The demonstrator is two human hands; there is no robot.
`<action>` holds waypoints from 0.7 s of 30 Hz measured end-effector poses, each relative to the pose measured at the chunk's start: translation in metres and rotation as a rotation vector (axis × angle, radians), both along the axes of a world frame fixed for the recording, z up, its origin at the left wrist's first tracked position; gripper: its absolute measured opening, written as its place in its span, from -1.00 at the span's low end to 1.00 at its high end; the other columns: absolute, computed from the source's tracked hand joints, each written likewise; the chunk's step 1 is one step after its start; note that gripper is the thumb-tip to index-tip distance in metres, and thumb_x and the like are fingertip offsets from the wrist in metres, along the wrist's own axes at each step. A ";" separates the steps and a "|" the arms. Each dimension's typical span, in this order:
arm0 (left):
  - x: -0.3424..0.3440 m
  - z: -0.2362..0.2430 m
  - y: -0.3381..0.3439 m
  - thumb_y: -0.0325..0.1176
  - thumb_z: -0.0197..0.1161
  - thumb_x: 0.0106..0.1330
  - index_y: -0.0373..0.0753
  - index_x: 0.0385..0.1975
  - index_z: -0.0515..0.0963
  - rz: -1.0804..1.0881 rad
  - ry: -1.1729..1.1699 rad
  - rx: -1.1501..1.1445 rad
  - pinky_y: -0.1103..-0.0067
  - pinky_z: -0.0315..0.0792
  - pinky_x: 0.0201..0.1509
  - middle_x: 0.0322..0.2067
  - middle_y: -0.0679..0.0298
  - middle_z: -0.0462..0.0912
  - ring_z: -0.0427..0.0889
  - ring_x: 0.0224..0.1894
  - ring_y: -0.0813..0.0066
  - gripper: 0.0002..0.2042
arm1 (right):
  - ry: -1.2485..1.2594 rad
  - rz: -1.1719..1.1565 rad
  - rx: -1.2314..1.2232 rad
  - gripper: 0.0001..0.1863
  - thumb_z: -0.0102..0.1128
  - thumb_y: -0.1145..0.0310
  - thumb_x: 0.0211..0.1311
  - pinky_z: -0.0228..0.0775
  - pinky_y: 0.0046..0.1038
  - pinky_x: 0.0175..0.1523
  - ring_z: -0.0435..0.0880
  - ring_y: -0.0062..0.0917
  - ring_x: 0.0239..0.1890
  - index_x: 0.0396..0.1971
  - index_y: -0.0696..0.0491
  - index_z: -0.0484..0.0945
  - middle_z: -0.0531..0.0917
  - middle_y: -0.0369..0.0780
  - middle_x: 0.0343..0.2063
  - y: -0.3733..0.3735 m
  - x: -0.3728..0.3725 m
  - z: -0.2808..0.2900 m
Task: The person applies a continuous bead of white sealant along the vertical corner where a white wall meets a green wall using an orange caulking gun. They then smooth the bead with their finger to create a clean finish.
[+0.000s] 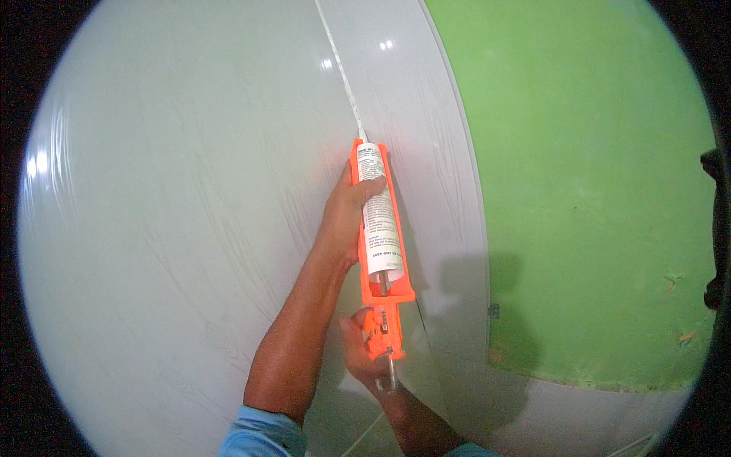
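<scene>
Caulking gun (400,295) in both hands (344,215)

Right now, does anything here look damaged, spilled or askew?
Yes: the green wall has small scuff-like marks at its lower right, odd against the plainer green around them; possibly chipped paint. Nothing looks spilled.

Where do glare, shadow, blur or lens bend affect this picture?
Head view: glare spots on the white panel, upper centre and far left; a shadow across it and the green wall, lower right; slight blur around the right hand; black corners, panel edge bowed.
</scene>
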State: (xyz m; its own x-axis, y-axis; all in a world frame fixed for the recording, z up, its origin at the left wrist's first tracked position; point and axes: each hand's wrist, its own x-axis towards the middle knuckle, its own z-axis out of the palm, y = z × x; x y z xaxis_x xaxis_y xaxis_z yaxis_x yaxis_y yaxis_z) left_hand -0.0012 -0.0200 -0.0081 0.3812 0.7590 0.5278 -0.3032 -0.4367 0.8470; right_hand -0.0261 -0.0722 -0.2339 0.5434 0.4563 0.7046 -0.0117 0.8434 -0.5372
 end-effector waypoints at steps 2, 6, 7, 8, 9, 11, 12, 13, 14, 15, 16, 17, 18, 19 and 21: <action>-0.001 0.003 -0.004 -0.40 0.23 0.48 -0.31 0.48 0.32 0.020 0.018 -0.042 0.50 0.67 -0.41 -0.22 0.25 0.59 0.64 -0.44 0.51 -0.43 | 0.021 0.018 -0.022 -0.70 0.55 0.30 0.35 0.38 -0.38 -0.41 0.49 -0.46 -0.56 -0.37 0.07 0.54 0.54 -0.28 -0.57 -0.006 -0.002 0.004; -0.001 0.007 -0.008 -0.40 0.22 0.48 -0.32 0.49 0.30 0.024 0.045 -0.009 0.51 0.67 -0.42 -0.22 0.25 0.59 0.65 -0.44 0.51 -0.42 | 0.005 0.020 0.014 -0.74 0.54 0.29 0.36 0.54 -0.35 -0.23 0.67 -0.41 -0.39 -0.24 0.10 0.62 0.68 -0.21 -0.43 -0.014 0.002 0.011; -0.001 0.007 -0.007 -0.40 0.22 0.48 -0.32 0.49 0.30 0.033 0.045 -0.010 0.51 0.67 -0.43 -0.23 0.25 0.59 0.65 -0.44 0.51 -0.42 | 0.005 0.018 0.047 -0.74 0.54 0.29 0.36 0.57 -0.34 -0.17 0.72 -0.39 -0.32 -0.19 0.11 0.63 0.72 -0.18 -0.37 -0.014 0.005 0.012; 0.000 0.006 -0.006 -0.40 0.22 0.48 -0.32 0.49 0.30 0.043 0.042 -0.011 0.52 0.66 -0.44 -0.23 0.25 0.59 0.65 -0.44 0.51 -0.41 | 0.006 0.027 0.075 -0.72 0.54 0.29 0.36 0.60 -0.33 -0.10 0.76 -0.37 -0.26 -0.14 0.12 0.65 0.75 -0.16 -0.31 -0.013 0.008 0.012; 0.000 0.005 -0.004 -0.40 0.22 0.48 -0.31 0.49 0.30 0.014 0.019 -0.005 0.52 0.67 -0.45 -0.23 0.24 0.59 0.65 -0.45 0.51 -0.42 | -0.008 0.012 0.083 -0.69 0.55 0.29 0.34 0.61 -0.32 -0.05 0.77 -0.35 -0.20 -0.09 0.13 0.65 0.76 -0.14 -0.26 -0.013 0.012 0.012; 0.001 0.001 0.000 -0.40 0.22 0.48 -0.31 0.49 0.30 -0.041 -0.023 0.003 0.52 0.67 -0.46 -0.23 0.24 0.59 0.66 -0.46 0.50 -0.42 | -0.030 0.001 0.058 -0.61 0.57 0.28 0.31 0.62 -0.30 0.05 0.80 -0.31 -0.09 0.01 0.14 0.65 0.79 -0.12 -0.15 -0.011 0.018 0.009; 0.001 -0.001 0.001 -0.40 0.22 0.48 -0.30 0.49 0.30 -0.060 -0.039 0.010 0.51 0.68 -0.45 -0.23 0.24 0.59 0.66 -0.46 0.50 -0.42 | -0.023 0.020 0.086 -0.60 0.59 0.27 0.30 0.62 -0.30 0.04 0.80 -0.30 -0.09 0.01 0.14 0.65 0.79 -0.12 -0.15 -0.011 0.020 0.007; 0.001 -0.002 0.003 -0.40 0.22 0.49 -0.30 0.49 0.31 -0.071 -0.045 0.012 0.51 0.68 -0.45 -0.23 0.24 0.59 0.66 -0.46 0.50 -0.42 | -0.010 0.045 0.083 -0.58 0.60 0.26 0.28 0.62 -0.30 0.04 0.79 -0.29 -0.10 0.01 0.13 0.64 0.78 -0.13 -0.15 -0.009 0.021 0.005; 0.001 -0.002 0.004 -0.40 0.22 0.49 -0.30 0.49 0.31 -0.072 -0.045 0.009 0.50 0.69 -0.45 -0.22 0.24 0.59 0.66 -0.47 0.49 -0.42 | -0.022 0.068 0.079 -0.56 0.62 0.24 0.27 0.63 -0.30 0.04 0.79 -0.29 -0.10 0.01 0.13 0.64 0.78 -0.14 -0.15 -0.008 0.021 0.004; 0.001 -0.002 0.004 -0.41 0.21 0.49 -0.29 0.49 0.31 -0.076 -0.051 0.017 0.50 0.69 -0.45 -0.22 0.24 0.60 0.66 -0.46 0.49 -0.43 | -0.037 0.037 0.088 -0.56 0.63 0.23 0.25 0.62 -0.30 0.01 0.79 -0.29 -0.12 -0.01 0.12 0.64 0.77 -0.15 -0.18 -0.005 0.021 0.002; 0.001 -0.002 0.004 -0.41 0.21 0.49 -0.28 0.49 0.31 -0.071 -0.053 0.018 0.50 0.69 -0.45 -0.22 0.23 0.60 0.66 -0.46 0.49 -0.43 | -0.081 0.005 0.095 -0.56 0.64 0.21 0.24 0.62 -0.30 -0.01 0.78 -0.29 -0.15 -0.03 0.12 0.63 0.76 -0.15 -0.20 -0.003 0.021 0.001; 0.001 -0.002 0.004 -0.41 0.21 0.50 -0.28 0.49 0.31 -0.063 -0.051 0.017 0.49 0.69 -0.46 -0.22 0.23 0.60 0.66 -0.46 0.49 -0.44 | -0.104 -0.017 0.092 -0.55 0.65 0.20 0.23 0.62 -0.30 -0.04 0.78 -0.29 -0.18 -0.05 0.11 0.63 0.75 -0.16 -0.23 -0.001 0.022 -0.001; 0.002 -0.002 0.003 -0.42 0.20 0.50 -0.27 0.49 0.31 -0.053 -0.050 -0.004 0.49 0.70 -0.45 -0.22 0.23 0.60 0.67 -0.46 0.49 -0.44 | -0.105 -0.019 0.068 -0.56 0.66 0.19 0.23 0.61 -0.30 -0.08 0.76 -0.29 -0.22 -0.08 0.10 0.63 0.73 -0.17 -0.27 0.000 0.021 -0.002; 0.002 -0.002 0.003 -0.42 0.20 0.50 -0.27 0.49 0.32 -0.040 -0.049 -0.023 0.49 0.70 -0.45 -0.21 0.23 0.60 0.67 -0.46 0.49 -0.44 | -0.088 -0.011 0.039 -0.57 0.66 0.19 0.22 0.60 -0.30 -0.12 0.75 -0.30 -0.26 -0.11 0.09 0.62 0.71 -0.18 -0.30 0.001 0.022 -0.003; 0.003 -0.002 0.002 -0.43 0.19 0.50 -0.27 0.49 0.31 -0.046 -0.049 -0.023 0.50 0.70 -0.45 -0.21 0.23 0.60 0.67 -0.46 0.49 -0.44 | -0.106 -0.020 0.006 -0.65 0.61 0.30 0.25 0.57 -0.37 -0.16 0.71 -0.40 -0.29 -0.12 0.10 0.61 0.69 -0.21 -0.32 0.000 0.023 -0.004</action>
State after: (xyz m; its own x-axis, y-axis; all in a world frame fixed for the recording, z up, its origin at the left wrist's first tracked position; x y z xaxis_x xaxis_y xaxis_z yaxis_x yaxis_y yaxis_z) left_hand 0.0015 -0.0175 -0.0101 0.3897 0.7538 0.5291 -0.3639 -0.4017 0.8403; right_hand -0.0032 -0.0720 -0.2382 0.4748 0.4417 0.7613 0.0613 0.8463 -0.5292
